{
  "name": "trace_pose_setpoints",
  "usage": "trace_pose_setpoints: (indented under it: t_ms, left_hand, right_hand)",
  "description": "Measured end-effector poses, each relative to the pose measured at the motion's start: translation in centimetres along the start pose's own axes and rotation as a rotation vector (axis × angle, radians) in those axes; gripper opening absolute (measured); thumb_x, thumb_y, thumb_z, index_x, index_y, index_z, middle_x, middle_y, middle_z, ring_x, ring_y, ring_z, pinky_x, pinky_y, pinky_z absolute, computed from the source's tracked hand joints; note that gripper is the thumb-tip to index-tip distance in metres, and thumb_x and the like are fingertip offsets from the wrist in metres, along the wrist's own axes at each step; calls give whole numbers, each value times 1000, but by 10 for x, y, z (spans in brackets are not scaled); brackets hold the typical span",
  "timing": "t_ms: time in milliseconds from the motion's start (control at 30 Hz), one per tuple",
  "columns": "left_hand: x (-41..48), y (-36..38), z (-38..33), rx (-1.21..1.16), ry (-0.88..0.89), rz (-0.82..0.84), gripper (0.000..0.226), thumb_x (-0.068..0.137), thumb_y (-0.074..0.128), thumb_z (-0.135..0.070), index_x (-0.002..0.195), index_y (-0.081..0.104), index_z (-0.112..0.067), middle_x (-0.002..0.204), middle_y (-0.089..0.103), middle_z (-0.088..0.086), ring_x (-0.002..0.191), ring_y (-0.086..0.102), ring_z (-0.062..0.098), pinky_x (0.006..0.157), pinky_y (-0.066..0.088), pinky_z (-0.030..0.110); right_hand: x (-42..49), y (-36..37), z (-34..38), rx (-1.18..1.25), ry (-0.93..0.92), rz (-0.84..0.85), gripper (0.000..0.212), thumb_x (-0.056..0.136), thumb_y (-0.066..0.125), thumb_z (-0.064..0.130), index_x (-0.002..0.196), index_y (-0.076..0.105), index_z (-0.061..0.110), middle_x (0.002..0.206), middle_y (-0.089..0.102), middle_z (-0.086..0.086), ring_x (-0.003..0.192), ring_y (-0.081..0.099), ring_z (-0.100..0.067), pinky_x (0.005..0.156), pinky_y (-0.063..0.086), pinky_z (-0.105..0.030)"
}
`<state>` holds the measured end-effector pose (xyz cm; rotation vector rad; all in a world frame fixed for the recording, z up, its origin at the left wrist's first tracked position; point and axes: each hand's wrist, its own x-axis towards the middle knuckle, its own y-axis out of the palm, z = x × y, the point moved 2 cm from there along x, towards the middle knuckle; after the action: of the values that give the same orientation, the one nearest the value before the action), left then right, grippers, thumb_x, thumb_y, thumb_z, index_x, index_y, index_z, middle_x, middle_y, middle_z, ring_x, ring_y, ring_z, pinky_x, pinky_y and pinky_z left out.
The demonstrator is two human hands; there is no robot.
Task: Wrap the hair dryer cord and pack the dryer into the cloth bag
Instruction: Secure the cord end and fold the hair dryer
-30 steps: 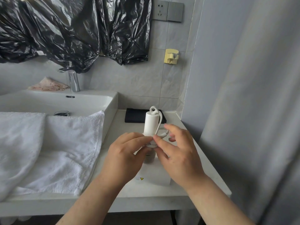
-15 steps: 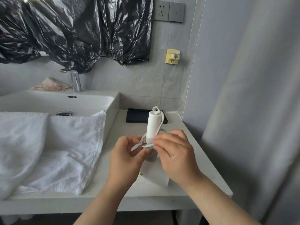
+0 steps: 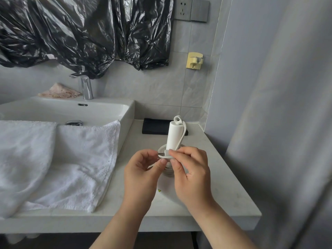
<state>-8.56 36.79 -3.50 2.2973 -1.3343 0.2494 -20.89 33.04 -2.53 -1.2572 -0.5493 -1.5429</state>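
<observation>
In the head view, the hair dryer (image 3: 172, 134) is seen on the right part of the counter (image 3: 215, 186), between the hands, with its white handle pointing up and its body largely hidden beneath them. The cord (image 3: 181, 139) is led from the loop at the top of the handle down its right side and is gathered in turns around the handle's base. The left hand (image 3: 142, 177) is curled, with thumb and forefinger pinched on a turn of the cord at that base. The right hand (image 3: 192, 173) is closed narrowly on the same bundle from the right. Whether the plug lies inside the pinch cannot be told. A dark folded thing, judged to be the cloth bag (image 3: 154, 129), lies at the far end of the counter, well apart from the hands. The winding is judged nearly finished, and several risks are seen. If either pinch is eased before the cord end is tucked, the stiff turns could spring loose. The dryer is steadied only through the cord, so it could be tipped over by a sideways pull. The cord could be kinked at the handle's top if it is drawn too tight. The coil may also unravel when one hand is freed to reach for the bag.
</observation>
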Motion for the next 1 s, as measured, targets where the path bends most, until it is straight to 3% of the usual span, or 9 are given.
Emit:
trace_pose_setpoints:
  t_ms: [67,200,367,500,600,667,767,900,1000]
  left_hand:
    - [-2,2,-2,-10,11,15,25,84,71,4,89,75,-20,85,75,10,86,71,35,80,58,46]
    - [3,-2,-3,212,115,2,34,85,71,2,85,74,-32,82,76,-3,84,73,21,81,59,43]
    - [3,-1,-5,454,288,4,39,86,71,-2,85,66,-41,83,71,-26,78,67,-4,70,47,6]
    - [8,-8,3,741,673,-51,13,87,64,-14,96,73,-11,82,71,-5,79,59,6,72,41,3]
    - [15,-14,3,837,790,12,22,91,56,-23,97,72,-8,87,67,-1,73,60,13,61,51,23]
    - [25,-19,-2,709,644,225,21,89,56,-30,101,70,-18,97,64,-10,81,63,13,67,54,28]
    - [41,-26,-13,372,182,551,25,81,59,-38,101,73,-32,97,67,-8,82,64,17,74,54,27]
    - [52,-24,-21,566,291,630,13,80,69,-25,93,70,-26,90,70,-11,82,67,8,71,53,21]
    - [52,-26,-18,491,306,597,11,78,71,-22,88,68,-25,87,71,-11,82,70,9,73,55,20]
  right_hand:
    - [-1,-1,0,-17,-21,-5,28,93,57,26,105,75,9,98,65,-4,94,54,-20,89,37,-7]
    - [1,-3,-2,-101,-112,23,25,90,62,22,109,73,11,98,65,-5,90,56,-24,82,45,-16]
    - [8,-2,-7,-194,-154,100,23,86,66,27,106,72,16,100,52,4,92,49,-21,80,40,-17]
    - [10,-3,-2,-244,-164,160,21,88,61,28,105,69,19,97,59,-2,90,50,-25,74,48,-28]
    - [12,-5,0,-259,-161,196,23,90,53,29,105,67,19,96,60,-5,89,51,-26,73,51,-32]
    - [12,-6,-4,-213,-136,223,21,91,53,30,107,63,21,97,57,-3,91,48,-23,78,44,-23]
    - [12,-6,-8,-151,-105,254,20,91,54,28,110,57,25,98,51,0,94,43,-19,83,31,-11]
    - [13,-6,-7,-144,-112,257,19,92,54,30,110,57,25,99,48,3,95,43,-16,82,33,-10]
    - [11,-5,-6,-151,-134,236,19,92,54,30,109,60,21,99,49,2,95,45,-18,83,35,-11]
